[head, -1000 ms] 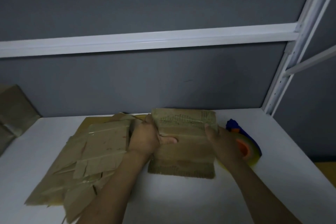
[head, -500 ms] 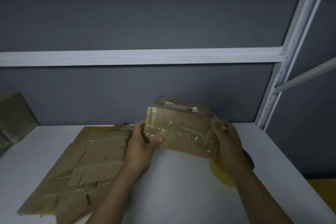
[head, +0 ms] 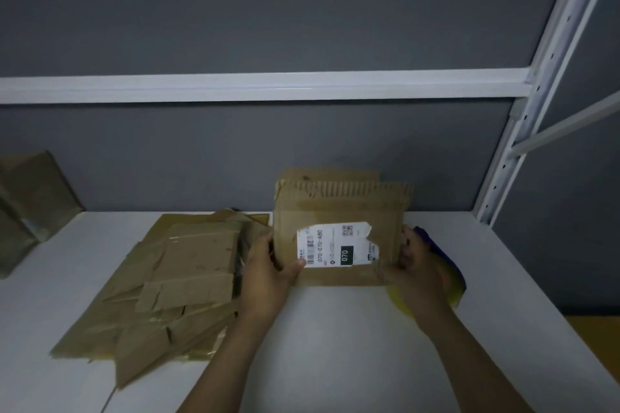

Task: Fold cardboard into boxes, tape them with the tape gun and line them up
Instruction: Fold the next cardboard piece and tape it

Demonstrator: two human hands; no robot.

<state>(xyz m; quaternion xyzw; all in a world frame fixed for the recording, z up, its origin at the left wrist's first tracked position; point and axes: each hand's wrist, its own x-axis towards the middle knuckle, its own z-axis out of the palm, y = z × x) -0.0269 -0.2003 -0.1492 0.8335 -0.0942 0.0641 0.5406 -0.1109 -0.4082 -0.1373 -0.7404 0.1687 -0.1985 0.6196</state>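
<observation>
I hold a flattened brown cardboard box point(head: 339, 208) upright above the white table point(head: 335, 345), its face with a torn white shipping label point(head: 335, 246) turned toward me. My left hand point(head: 268, 273) grips its left edge, thumb on the front. Its right edge is gripped by my right hand point(head: 414, 265). The tape gun point(head: 443, 265), blue with a yellow roll, lies on the table behind my right hand and is mostly hidden by it.
A pile of flattened cardboard pieces point(head: 177, 275) lies on the table to the left. A brown box point(head: 30, 208) stands at the far left edge. A white shelf rail point(head: 268, 85) and an upright post point(head: 523, 131) frame the grey wall behind.
The cardboard was lifted off the table and turned over; its taped side faced me before, and now the labelled side does. Both hands stayed on its edges.
</observation>
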